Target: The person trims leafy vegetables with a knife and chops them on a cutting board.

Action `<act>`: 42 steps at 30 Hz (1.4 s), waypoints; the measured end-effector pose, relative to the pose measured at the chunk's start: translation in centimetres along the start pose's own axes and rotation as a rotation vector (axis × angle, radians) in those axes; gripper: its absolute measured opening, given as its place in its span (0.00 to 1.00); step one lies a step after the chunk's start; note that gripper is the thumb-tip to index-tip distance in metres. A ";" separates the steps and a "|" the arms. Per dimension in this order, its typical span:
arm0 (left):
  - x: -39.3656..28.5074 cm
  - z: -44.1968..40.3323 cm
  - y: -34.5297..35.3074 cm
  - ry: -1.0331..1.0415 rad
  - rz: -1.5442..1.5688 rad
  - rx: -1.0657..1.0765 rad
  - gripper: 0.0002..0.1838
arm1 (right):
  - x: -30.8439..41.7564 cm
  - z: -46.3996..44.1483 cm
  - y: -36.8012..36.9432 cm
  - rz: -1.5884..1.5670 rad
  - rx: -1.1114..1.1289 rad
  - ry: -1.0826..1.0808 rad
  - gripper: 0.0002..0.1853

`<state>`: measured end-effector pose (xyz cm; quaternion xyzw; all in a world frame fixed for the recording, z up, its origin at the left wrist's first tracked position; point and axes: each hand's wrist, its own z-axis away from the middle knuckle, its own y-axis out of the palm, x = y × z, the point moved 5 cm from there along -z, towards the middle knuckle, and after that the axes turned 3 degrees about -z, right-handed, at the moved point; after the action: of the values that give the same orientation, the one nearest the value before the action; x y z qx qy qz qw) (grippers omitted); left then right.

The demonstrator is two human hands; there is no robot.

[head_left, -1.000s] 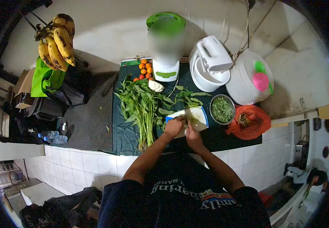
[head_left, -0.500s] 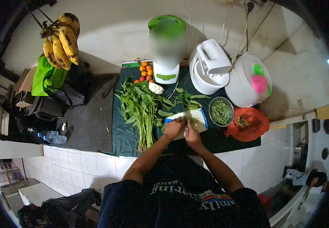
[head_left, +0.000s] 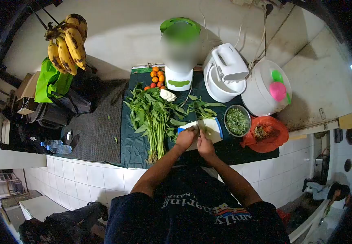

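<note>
A white cutting board with blue edges (head_left: 213, 129) lies on the dark green cloth in front of me. My right hand (head_left: 205, 145) is wrapped around a knife (head_left: 200, 123), its blade pointing away from me over the board. Close beside the blade, my left hand (head_left: 186, 138) has its fingers curled on the board's left part; what they hold is hidden. Loose leafy stems (head_left: 204, 110) lie just past the board's far edge. To the left spreads a large bunch of leafy greens (head_left: 153, 130). A metal bowl of chopped greens (head_left: 237, 120) stands at the right.
An orange-red plastic bag (head_left: 279, 136) with plant scraps lies right of the bowl. Behind stand a blender (head_left: 179, 77), a stand mixer (head_left: 227, 71) and a white lidded bucket (head_left: 259, 87). Small orange fruits (head_left: 157, 76) and a white lump (head_left: 168, 95) sit nearby. Bananas (head_left: 68, 44) hang upper left.
The view has shifted very slightly. Both hands and the knife keep nearly the same place over the board.
</note>
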<state>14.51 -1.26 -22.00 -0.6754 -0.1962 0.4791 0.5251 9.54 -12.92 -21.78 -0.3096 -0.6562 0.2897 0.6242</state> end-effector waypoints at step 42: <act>1.4 1.2 1.1 0.074 0.055 -0.016 0.18 | -0.5 1.3 1.9 0.054 0.037 -0.096 0.30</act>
<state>13.87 -0.02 -23.58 -0.7019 -0.1621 0.4664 0.5133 8.37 -12.06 -23.65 -0.3016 -0.6712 0.3331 0.5895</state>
